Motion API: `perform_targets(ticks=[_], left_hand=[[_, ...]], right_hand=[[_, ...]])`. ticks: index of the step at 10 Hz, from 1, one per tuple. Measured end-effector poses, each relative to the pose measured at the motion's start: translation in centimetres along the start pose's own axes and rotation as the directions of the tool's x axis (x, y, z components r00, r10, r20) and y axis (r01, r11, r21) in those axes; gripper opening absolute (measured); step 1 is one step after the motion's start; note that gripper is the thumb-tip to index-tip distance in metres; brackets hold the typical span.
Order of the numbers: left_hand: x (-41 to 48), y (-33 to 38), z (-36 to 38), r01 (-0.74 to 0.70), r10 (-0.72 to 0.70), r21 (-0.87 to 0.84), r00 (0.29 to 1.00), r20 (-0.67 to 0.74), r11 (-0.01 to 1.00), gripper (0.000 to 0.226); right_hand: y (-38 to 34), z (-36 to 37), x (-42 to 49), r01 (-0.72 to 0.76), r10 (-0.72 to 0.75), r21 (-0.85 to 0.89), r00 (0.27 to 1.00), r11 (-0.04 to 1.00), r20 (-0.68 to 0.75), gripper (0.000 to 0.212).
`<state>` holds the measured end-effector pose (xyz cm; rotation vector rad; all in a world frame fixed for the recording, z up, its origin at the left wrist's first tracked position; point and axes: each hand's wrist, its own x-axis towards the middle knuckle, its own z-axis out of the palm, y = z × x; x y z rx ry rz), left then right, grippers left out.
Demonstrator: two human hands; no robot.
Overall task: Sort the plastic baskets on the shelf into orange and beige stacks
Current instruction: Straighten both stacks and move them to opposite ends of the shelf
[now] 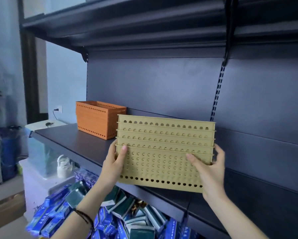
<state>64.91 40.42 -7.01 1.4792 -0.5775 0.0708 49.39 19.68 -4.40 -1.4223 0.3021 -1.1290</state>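
A nested stack of beige rectangular plastic baskets (163, 152), their walls perforated with rows of round holes and their thin rims showing as stepped ridges near the top, is held in front of the dark matte metal shelf (72, 142), its long side facing the camera. The left hand (112, 163) clasps the stack's edge at 9 o'clock, thumb pressed flat on the front wall and fingers wrapped out of sight behind it; a dark braided band circles that wrist. The right hand (208, 171) grips the edge at 3 o'clock, thumb laid across the perforated face, fingers (219, 152) curled around the side. At 10 o'clock from the held stack, further back on the shelf board, stands a stack of orange rectangular plastic baskets (97, 119) with the same punched-hole pattern, upright and apart from the beige one. Behind both rises the smooth dark back panel with a slotted upright at 2 o'clock. Under the shelf, at 6 to 7 o'clock, lies a jumbled heap of glossy blue and dark green cartons (79, 209). A white wall socket with a black plug (57, 109) sits at 9 o'clock.
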Motion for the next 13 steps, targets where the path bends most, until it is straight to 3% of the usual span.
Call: perform_targets(ticks=[2, 5, 8, 10, 12, 13], left_hand=[[5.5, -3.0, -1.4, 0.039, -0.041, 0.034, 0.997, 0.067, 0.999, 0.053], [16.8, -8.0, -3.6, 0.108, -0.080, -0.066, 0.939, 0.335, 0.992, 0.052], [24.3, -11.6, -4.8, 0.059, -0.047, -0.021, 0.925, 0.377, 0.998, 0.063], [27.0, -12.6, -4.5, 0.143, -0.098, -0.092, 0.919, 0.382, 0.985, 0.052], [28.0, -13.0, -4.1, 0.176, -0.111, -0.128, 0.910, 0.399, 0.976, 0.050], [28.8, -13.4, -5.4, 0.170, -0.138, -0.054, 0.918, 0.371, 0.984, 0.057]], right_hand=[[4.1, 3.6, 2.6, -0.080, 0.082, -0.068, 0.996, 0.994, 0.031, 0.084], [8.4, 9.4, 9.1, -0.086, 0.080, -0.186, 0.996, 0.979, -0.041, 0.082], [11.7, 14.6, 11.7, -0.009, -0.021, -0.242, 0.993, 0.970, -0.120, 0.078], [12.8, 16.5, 11.9, 0.015, -0.056, -0.265, 0.987, 0.964, -0.148, 0.079], [13.2, 17.7, 11.3, -0.024, -0.023, -0.293, 0.987, 0.956, -0.156, 0.079], [11.3, 17.3, 10.6, -0.060, 0.026, -0.358, 0.995, 0.932, -0.099, 0.077]])
